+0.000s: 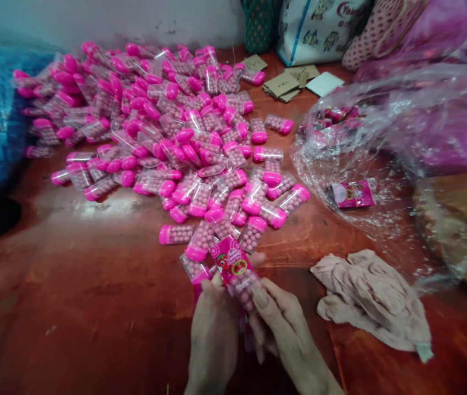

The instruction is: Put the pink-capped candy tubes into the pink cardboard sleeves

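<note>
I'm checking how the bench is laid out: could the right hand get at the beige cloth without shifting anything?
Probably yes. The cloth lies on bare table just beside the right hand, with nothing between them. But both that hand and the left hand are holding a pink packet, so it would have to let go first.

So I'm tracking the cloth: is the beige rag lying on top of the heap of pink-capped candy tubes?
No, the beige rag lies on the bare table, apart from the heap of pink-capped candy tubes, near the right hand.
</note>
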A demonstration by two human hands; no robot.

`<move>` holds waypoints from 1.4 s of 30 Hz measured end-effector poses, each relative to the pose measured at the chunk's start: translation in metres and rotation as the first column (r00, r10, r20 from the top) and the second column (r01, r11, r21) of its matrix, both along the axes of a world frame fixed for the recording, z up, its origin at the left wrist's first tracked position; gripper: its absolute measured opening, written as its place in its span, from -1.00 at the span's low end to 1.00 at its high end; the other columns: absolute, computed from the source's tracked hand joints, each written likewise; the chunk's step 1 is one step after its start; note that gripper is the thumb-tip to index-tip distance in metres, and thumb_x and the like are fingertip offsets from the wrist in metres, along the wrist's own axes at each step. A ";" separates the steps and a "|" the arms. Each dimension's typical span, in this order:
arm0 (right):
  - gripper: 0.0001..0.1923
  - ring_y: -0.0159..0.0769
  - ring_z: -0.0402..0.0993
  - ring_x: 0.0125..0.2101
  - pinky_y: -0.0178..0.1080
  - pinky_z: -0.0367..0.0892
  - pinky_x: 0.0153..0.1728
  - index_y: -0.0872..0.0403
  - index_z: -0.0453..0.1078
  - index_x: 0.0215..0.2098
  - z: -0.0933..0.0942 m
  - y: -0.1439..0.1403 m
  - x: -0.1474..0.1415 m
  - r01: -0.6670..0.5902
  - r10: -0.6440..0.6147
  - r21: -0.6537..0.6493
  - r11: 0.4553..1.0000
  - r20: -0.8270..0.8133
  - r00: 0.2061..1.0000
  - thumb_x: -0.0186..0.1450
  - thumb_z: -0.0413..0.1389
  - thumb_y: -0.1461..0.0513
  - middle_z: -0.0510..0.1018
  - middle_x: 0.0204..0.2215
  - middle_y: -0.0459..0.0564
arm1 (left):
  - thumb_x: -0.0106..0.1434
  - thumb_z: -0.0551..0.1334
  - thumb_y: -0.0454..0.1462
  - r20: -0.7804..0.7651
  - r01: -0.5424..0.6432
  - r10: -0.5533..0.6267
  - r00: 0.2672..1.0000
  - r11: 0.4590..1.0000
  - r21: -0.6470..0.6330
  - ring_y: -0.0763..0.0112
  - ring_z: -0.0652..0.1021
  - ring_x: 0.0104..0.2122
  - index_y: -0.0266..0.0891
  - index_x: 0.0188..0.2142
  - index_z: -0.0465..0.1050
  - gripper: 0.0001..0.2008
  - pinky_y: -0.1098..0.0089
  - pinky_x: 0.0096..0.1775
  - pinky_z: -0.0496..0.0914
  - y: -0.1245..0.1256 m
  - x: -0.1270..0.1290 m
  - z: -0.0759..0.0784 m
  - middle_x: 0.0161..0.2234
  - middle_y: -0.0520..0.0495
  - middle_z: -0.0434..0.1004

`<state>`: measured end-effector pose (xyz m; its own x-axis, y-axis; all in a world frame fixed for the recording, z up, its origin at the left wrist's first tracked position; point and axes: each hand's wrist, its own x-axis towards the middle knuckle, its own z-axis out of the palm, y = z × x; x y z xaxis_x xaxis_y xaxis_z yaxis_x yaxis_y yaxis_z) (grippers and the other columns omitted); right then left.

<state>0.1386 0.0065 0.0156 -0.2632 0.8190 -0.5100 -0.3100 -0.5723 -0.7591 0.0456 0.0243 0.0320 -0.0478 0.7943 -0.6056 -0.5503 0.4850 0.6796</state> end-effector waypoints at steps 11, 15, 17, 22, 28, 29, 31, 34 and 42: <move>-0.60 -0.46 0.16 -0.74 -0.41 0.09 -0.74 0.08 0.35 -0.40 0.003 -0.008 -0.010 0.060 -0.067 0.040 0.997 0.206 0.976 0.30 -0.05 -0.06 0.24 -0.72 -0.20 | 0.18 0.20 -0.10 -0.099 -0.044 0.037 0.994 0.996 -0.074 0.52 0.42 -0.73 -0.26 -0.23 0.57 -0.69 0.51 -0.72 0.30 -0.006 0.009 0.004 -0.35 -0.13 0.64; -0.63 -0.37 0.29 -0.63 -0.35 0.22 -0.58 0.06 0.38 -0.36 0.006 -0.005 -0.009 0.035 -0.116 0.215 0.976 0.372 0.921 0.35 -0.09 0.00 0.36 -0.63 -0.10 | 0.18 0.23 -0.16 -0.095 -0.101 0.095 0.991 0.993 -0.058 0.59 0.38 -0.72 -0.27 -0.26 0.57 -0.75 0.57 -0.71 0.23 -0.008 0.013 0.002 -0.35 -0.13 0.65; -0.64 -0.40 0.26 -0.65 -0.37 0.20 -0.61 0.06 0.36 -0.37 0.004 -0.002 -0.008 0.008 -0.077 0.205 0.979 0.333 0.940 0.35 -0.09 0.00 0.33 -0.65 -0.13 | 0.17 0.24 -0.16 -0.049 -0.094 0.093 0.994 0.995 -0.036 0.57 0.40 -0.70 -0.28 -0.26 0.57 -0.75 0.56 -0.69 0.25 -0.008 0.010 -0.001 -0.35 -0.15 0.64; -0.67 -0.55 0.06 -0.79 -0.48 0.02 -0.77 0.07 0.26 -0.40 -0.002 0.001 -0.003 -0.061 0.062 0.011 0.998 -0.058 0.996 0.36 -0.07 0.01 0.18 -0.75 -0.28 | 0.15 0.24 -0.06 -0.062 -0.122 0.132 0.989 0.982 0.144 0.31 0.57 -0.41 -0.25 -0.14 0.52 -0.62 0.43 -0.46 0.46 0.005 -0.012 -0.003 -0.20 -0.21 0.61; -0.68 -0.61 0.11 -0.79 -0.55 0.02 -0.79 0.12 0.29 -0.36 -0.006 -0.002 0.000 -0.073 0.073 0.005 0.997 -0.138 0.988 0.36 -0.05 0.04 0.25 -0.72 -0.26 | 0.01 0.38 -0.35 -0.239 -0.041 0.093 0.967 0.976 0.212 0.44 0.58 -0.43 -0.24 -0.27 0.54 -0.77 0.53 -0.36 0.45 0.020 -0.047 -0.003 -0.36 -0.06 0.64; -0.68 -0.62 0.14 -0.79 -0.55 0.04 -0.77 0.12 0.29 -0.36 -0.006 -0.002 -0.001 -0.061 0.062 0.016 0.998 -0.140 0.988 0.37 -0.06 0.05 0.29 -0.70 -0.24 | -0.03 0.39 -0.38 -0.236 -0.028 0.078 0.969 0.978 0.208 0.47 0.57 -0.47 -0.25 -0.31 0.55 -0.78 0.55 -0.40 0.45 0.020 -0.050 -0.005 -0.41 -0.04 0.64; -0.68 -0.63 0.16 -0.78 -0.55 0.10 -0.75 0.13 0.29 -0.35 -0.006 -0.002 -0.003 -0.021 0.026 0.032 0.999 -0.159 0.987 0.38 -0.08 0.06 0.35 -0.66 -0.20 | -0.07 0.41 -0.41 -0.230 -0.013 0.063 0.971 0.977 0.212 0.49 0.57 -0.50 -0.23 -0.34 0.55 -0.76 0.58 -0.43 0.45 0.018 -0.053 -0.007 -0.45 -0.01 0.63; -0.68 -0.63 0.15 -0.78 -0.55 0.12 -0.74 0.12 0.28 -0.35 -0.004 -0.003 -0.007 0.029 -0.023 0.045 0.999 -0.135 0.991 0.39 -0.09 0.07 0.35 -0.66 -0.20 | -0.07 0.40 -0.44 -0.246 0.015 0.041 0.969 0.975 0.222 0.51 0.57 -0.54 -0.22 -0.36 0.56 -0.77 0.60 -0.45 0.45 0.014 -0.051 -0.010 -0.49 0.01 0.63; -0.67 -0.61 0.17 -0.78 -0.54 0.06 -0.77 0.11 0.26 -0.39 -0.001 -0.002 -0.014 0.123 -0.120 0.096 0.988 -0.046 0.992 0.39 -0.09 0.06 0.34 -0.68 -0.20 | -0.03 0.39 -0.39 -0.200 -0.122 0.170 0.965 0.966 0.229 0.52 0.56 -0.52 -0.21 -0.21 0.53 -0.68 0.58 -0.44 0.45 0.012 -0.032 -0.013 -0.43 -0.01 0.61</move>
